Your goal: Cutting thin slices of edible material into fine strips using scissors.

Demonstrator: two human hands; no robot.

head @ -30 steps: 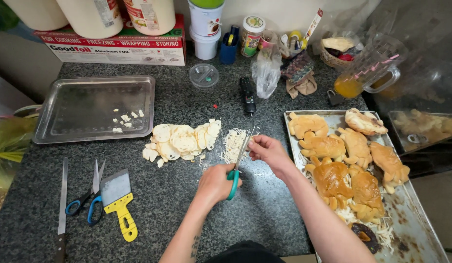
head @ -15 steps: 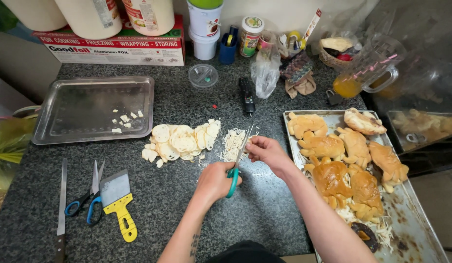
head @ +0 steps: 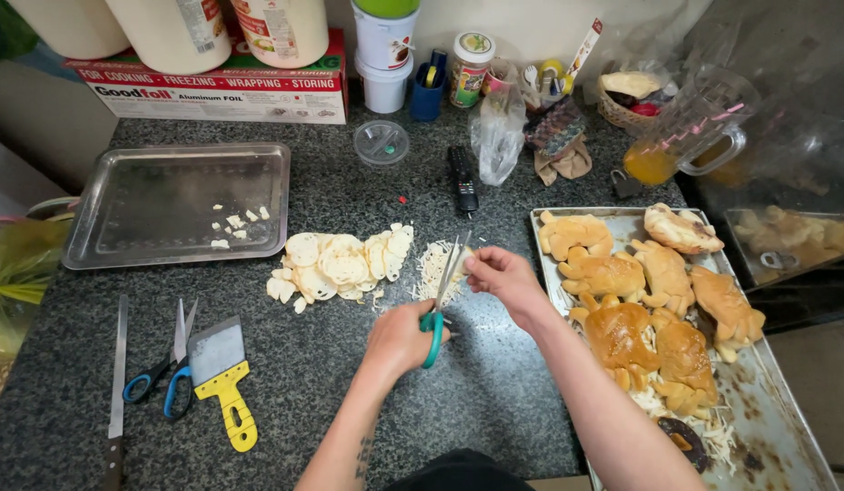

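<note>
- At the lower centre of the frame the left hand (head: pixel 399 338) is closed through the green handles of a pair of scissors (head: pixel 443 295), fingers curled tight round the loops; the blades point up and are only slightly parted
- Just right of the blade tips the right hand (head: pixel 505 277) pinches a small pale piece of bread (head: pixel 462 262) between thumb and fingertips, holding it against the blades
- Beneath the blades, at frame centre, lies a heap of fine pale shreds (head: pixel 433 270) on the dark speckled counter (head: pixel 349 382)
- Left of the shreds sits a pile of thin round bread slices (head: pixel 342 264), touching one another
- At lower left a long knife (head: pixel 118 382), blue-handled scissors (head: pixel 167 377) and a yellow-handled scraper (head: pixel 224 373) lie side by side
- At right a worn baking tray (head: pixel 785 427) carries golden shaped buns (head: pixel 649 300), with shreds scattered at its near end
- At upper left a shiny metal tray (head: pixel 149 209) holds a few crumbs
- Farther back, centre, lie a clear plastic lid (head: pixel 382 141) and a black remote (head: pixel 462 177)
- At upper right stands a clear jug (head: pixel 681 136) with orange liquid in its bottom
- Along the top edge a long foil box (head: pixel 222 86) lies under white tubs (head: pixel 176 27)
</note>
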